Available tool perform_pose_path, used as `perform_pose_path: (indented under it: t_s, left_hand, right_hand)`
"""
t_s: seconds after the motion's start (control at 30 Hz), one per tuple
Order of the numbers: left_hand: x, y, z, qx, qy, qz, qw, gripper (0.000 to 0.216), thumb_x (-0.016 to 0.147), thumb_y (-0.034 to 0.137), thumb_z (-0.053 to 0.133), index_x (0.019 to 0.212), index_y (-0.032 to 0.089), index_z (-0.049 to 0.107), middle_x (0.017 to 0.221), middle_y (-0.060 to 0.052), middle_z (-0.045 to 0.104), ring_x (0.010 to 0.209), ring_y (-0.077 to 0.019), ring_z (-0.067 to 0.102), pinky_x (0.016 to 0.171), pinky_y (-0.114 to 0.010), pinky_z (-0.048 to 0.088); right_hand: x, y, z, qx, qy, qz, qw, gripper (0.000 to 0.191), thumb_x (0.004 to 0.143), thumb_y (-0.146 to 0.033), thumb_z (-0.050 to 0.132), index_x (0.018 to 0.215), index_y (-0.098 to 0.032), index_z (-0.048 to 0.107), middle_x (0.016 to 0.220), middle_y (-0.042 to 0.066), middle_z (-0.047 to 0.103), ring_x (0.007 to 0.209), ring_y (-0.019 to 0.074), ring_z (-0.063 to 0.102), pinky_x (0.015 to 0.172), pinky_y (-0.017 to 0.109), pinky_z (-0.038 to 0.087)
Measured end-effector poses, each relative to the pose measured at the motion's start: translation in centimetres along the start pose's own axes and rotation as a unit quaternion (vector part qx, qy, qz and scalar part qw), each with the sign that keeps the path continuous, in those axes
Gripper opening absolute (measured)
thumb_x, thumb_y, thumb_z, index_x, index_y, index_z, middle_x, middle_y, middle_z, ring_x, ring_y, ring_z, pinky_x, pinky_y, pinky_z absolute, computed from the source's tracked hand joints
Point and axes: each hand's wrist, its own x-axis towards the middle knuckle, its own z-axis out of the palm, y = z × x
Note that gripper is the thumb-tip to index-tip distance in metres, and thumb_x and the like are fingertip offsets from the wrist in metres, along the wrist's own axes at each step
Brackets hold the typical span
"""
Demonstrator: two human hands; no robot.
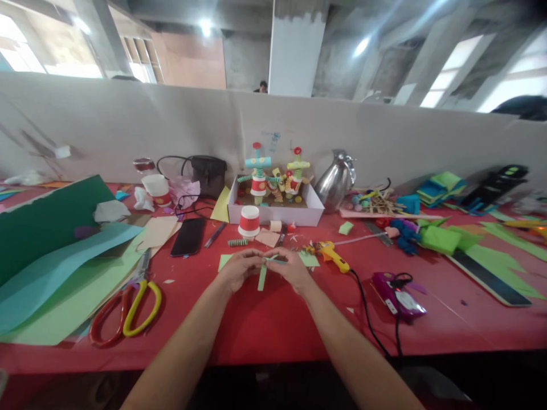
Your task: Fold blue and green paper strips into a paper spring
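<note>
Both hands meet over the middle of the red table. My left hand (pixel 243 267) pinches the upper end of a light green paper strip (pixel 262 278), which hangs down between the hands. My right hand (pixel 291 266) is closed on a bluish paper strip (pixel 277 261) that meets the green one at the fingertips. How the two strips join is too small to tell. Just beyond the hands lie a small green folded paper spring (pixel 237 242) and an upturned red and white paper cup (pixel 249 221). A yellow glue gun (pixel 334 256) rests right of my right hand.
Large scissors (pixel 143 307), coloured paper sheets (pixel 47 319) and a phone (pixel 188 237) lie to the left. Behind stands a white box (pixel 276 215) holding paper-cup figures, beside a steel jug (pixel 335 185). A purple power box (pixel 397 296) with black cables sits on the right.
</note>
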Motion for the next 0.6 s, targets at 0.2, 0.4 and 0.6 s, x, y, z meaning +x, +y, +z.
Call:
perform_pose_path:
  t_s: [0.2, 0.4, 0.6]
  left_hand:
    - [0.4, 0.5, -0.1, -0.117, 0.051, 0.042, 0.991, 0.016, 0.068, 0.016, 0.076, 0.081, 0.014, 0.067, 0.068, -0.001, 0.068, 0.059, -0.0098, 0.063, 0.058, -0.019, 0.052]
    - [0.8, 0.0, 0.7, -0.212, 0.068, 0.105, 0.969, 0.016, 0.072, 0.014, 0.073, 0.083, 0.017, 0.062, 0.075, 0.002, 0.069, 0.064, -0.0074, 0.065, 0.065, -0.017, 0.053]
    - [0.6, -1.2, 2.1, -0.211, 0.093, 0.125, 0.965, 0.03, 0.067, 0.025, 0.078, 0.091, 0.02, 0.06, 0.079, 0.002, 0.07, 0.07, -0.0111, 0.066, 0.066, -0.021, 0.053]
  right_hand:
    - [0.2, 0.6, 0.1, 0.116, 0.106, -0.007, 0.988, 0.033, 0.081, -0.048, 0.057, 0.1, -0.024, 0.067, 0.093, 0.004, 0.067, 0.078, 0.0181, 0.061, 0.069, 0.031, 0.048]
    - [0.2, 2.1, 1.9, 0.012, 0.07, -0.058, 0.996, 0.059, 0.069, -0.034, 0.073, 0.124, -0.027, 0.054, 0.11, 0.007, 0.059, 0.082, 0.0172, 0.057, 0.069, 0.029, 0.05]
    - [-0.5, 1.7, 3.7, -0.005, 0.014, -0.093, 0.996, 0.073, 0.07, -0.037, 0.076, 0.134, -0.027, 0.044, 0.124, 0.009, 0.056, 0.098, 0.0222, 0.059, 0.079, 0.032, 0.051]
